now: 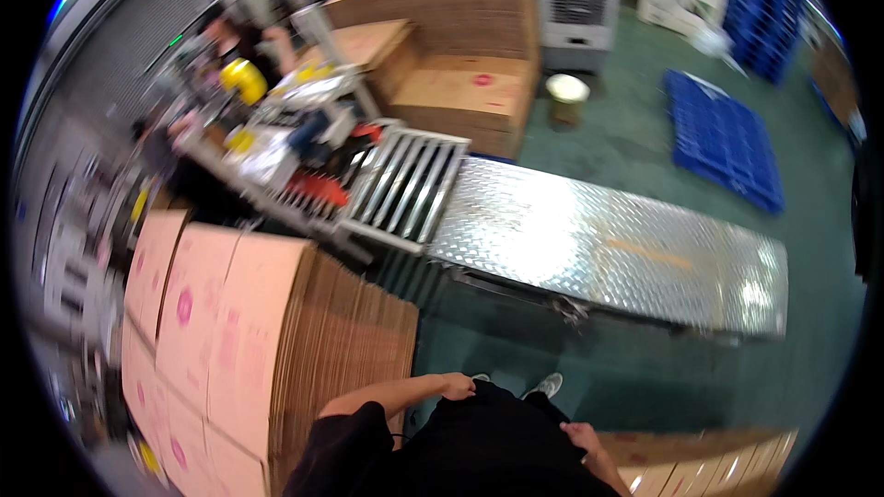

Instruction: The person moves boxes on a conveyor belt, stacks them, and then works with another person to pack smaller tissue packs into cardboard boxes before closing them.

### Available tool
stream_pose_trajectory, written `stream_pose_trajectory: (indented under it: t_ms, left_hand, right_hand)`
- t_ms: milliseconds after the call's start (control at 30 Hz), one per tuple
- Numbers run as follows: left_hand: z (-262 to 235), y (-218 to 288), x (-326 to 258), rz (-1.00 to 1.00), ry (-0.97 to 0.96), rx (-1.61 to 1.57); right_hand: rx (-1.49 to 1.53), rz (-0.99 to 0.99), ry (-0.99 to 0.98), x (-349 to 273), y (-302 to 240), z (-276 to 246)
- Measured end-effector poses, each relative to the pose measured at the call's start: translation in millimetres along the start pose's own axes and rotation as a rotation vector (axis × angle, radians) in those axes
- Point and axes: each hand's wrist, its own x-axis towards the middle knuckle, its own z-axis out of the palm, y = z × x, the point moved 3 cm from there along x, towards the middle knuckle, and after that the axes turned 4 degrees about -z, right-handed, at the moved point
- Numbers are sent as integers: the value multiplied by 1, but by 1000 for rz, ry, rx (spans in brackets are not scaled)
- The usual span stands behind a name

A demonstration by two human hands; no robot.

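My left hand (458,387) is at the front of my black clothing, its fingers curled closed against the fabric. Whatever it may hold is hidden. On the other side, my right hand (580,436) hangs beside my hip with bent fingers, and its contents cannot be made out either. Left of my left arm rises a tall stack of flattened cardboard boxes (350,340). Close to my right forearm stands a row of cardboard cartons (691,479). In front of me lies a long metal table with a textured plate top (571,230), which neither hand touches.
A roller conveyor (405,186) joins the table's left end, and blurred people (262,51) work along it. More stacked cardboard (442,28) stands behind. Farther back are a grey air cooler (578,5), a lidded bin (566,97), and a blue pallet (723,138) on the green floor.
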Motion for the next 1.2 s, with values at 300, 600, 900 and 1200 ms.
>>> stream_pose_trajectory:
  t_ms: [300, 600, 900, 1200]
  left_hand:
    - [-48, 53, -124, -283, 104, 53]
    - [-247, -82, -298, -527, 1307, 141]
    - [-273, -208, -379, -751, 1416, 4]
    - [-286, -251, -359, -539, 1507, 169]
  right_hand:
    - [107, 71, -452, 38, -19, -32]
    - [-172, 33, -427, 17, -133, -23]
    - [268, -187, 306, 59, -175, -165]
    - [923, 287, 541, 192, -94, -129]
